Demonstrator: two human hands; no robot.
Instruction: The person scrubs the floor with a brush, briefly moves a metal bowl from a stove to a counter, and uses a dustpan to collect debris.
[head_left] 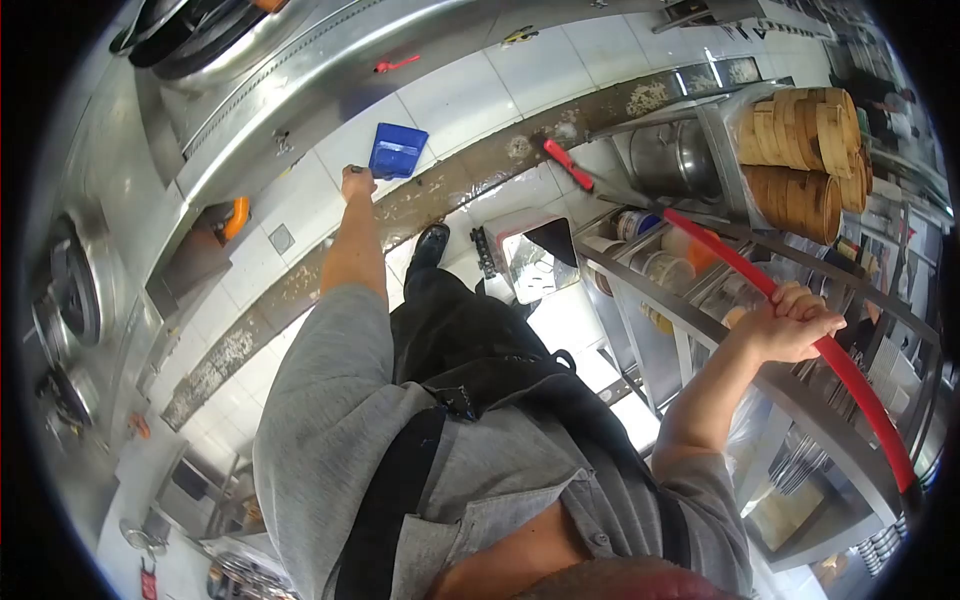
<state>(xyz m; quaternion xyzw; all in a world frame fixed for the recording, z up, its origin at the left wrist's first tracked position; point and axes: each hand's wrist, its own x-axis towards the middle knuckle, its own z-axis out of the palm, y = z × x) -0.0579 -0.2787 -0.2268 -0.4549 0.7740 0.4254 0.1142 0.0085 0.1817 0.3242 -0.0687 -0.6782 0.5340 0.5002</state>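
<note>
My left hand reaches down low with its fingers closed round the short handle of a blue dustpan. The dustpan is close over the white tiles, beside the long floor drain channel. On the other side, my right hand is wrapped round a long red broom handle that slants past the metal rack. Further down that line, near the drain channel, is a red broom head with greyish bristles.
Bamboo steamers and a steel pot sit on the metal rack at the right. A white bin stands by my legs. Steel counters with woks line the left. A red utensil lies beyond the dustpan.
</note>
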